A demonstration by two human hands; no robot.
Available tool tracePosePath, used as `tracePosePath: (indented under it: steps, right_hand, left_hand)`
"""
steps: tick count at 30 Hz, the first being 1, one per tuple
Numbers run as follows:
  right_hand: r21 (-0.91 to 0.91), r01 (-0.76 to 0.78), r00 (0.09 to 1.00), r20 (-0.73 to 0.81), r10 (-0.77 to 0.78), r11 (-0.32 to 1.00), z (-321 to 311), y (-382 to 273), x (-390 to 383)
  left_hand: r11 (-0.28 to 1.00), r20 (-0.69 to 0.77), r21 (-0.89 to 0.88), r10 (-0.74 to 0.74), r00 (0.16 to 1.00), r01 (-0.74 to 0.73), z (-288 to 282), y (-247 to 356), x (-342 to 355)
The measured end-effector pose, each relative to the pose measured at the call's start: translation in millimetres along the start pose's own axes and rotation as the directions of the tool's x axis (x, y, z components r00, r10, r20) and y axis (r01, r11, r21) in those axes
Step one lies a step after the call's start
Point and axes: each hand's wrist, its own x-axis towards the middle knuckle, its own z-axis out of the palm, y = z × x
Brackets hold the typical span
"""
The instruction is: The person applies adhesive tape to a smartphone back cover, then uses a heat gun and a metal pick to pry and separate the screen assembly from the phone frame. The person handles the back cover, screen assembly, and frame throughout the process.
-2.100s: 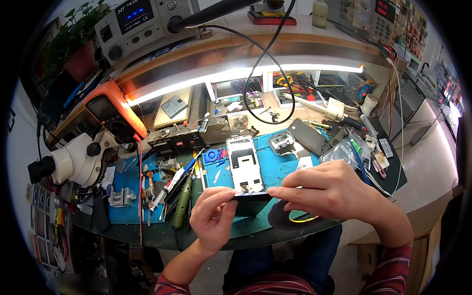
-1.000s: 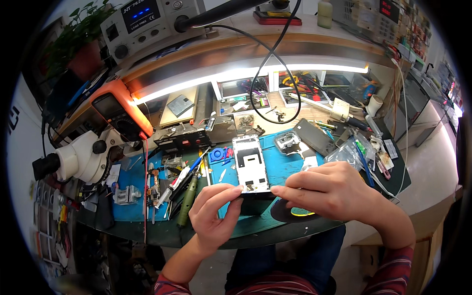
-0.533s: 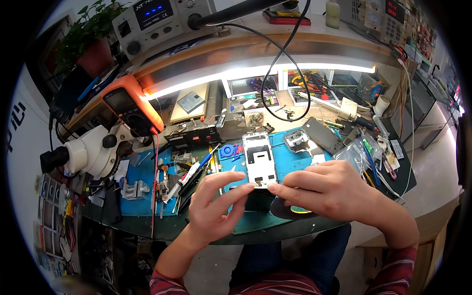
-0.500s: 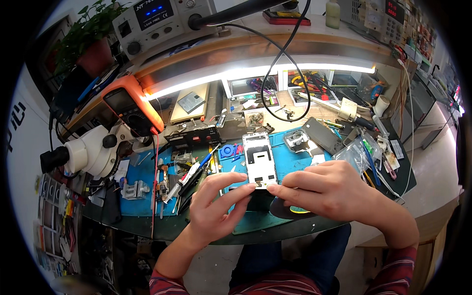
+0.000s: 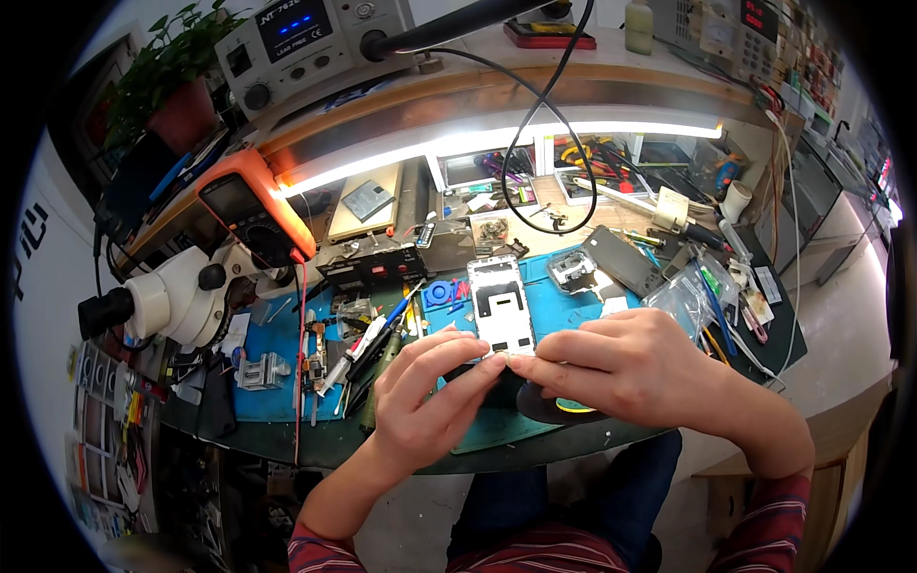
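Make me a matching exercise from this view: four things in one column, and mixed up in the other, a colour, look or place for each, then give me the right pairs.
Things:
1. Multimeter
2. Phone frame
3. Microscope
4. Plastic bag

Descriptions:
A. See-through and crumpled
B. White body with black knobs and a black eyepiece end
C. At the fingertips of the left hand and the right hand
D. Orange casing with a dark screen

Right pairs: 1-D, 2-C, 3-B, 4-A
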Motion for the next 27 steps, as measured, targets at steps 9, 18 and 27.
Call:
tracePosePath:
  steps: [9, 18, 27]
  right_hand:
    - [0.054, -0.02, 1.0, 0.002, 0.02, 0.998, 2, 2, -2]
    - [0.245, -0.296, 0.944, 0.224, 0.243, 0.923, -6, -1, -11]
    - [0.237, -0.357, 0.934, 0.088, 0.346, 0.903, -21, 6, -41]
  left_hand:
    - [0.987, 0.111, -0.101, -0.114, 0.987, 0.125, -4, 1, 15]
    - [0.922, 0.526, -0.092, -0.276, 0.805, 0.377, -26, 2, 49]
    - [0.847, 0.36, -0.191, -0.41, 0.838, 0.496, -19, 1, 45]
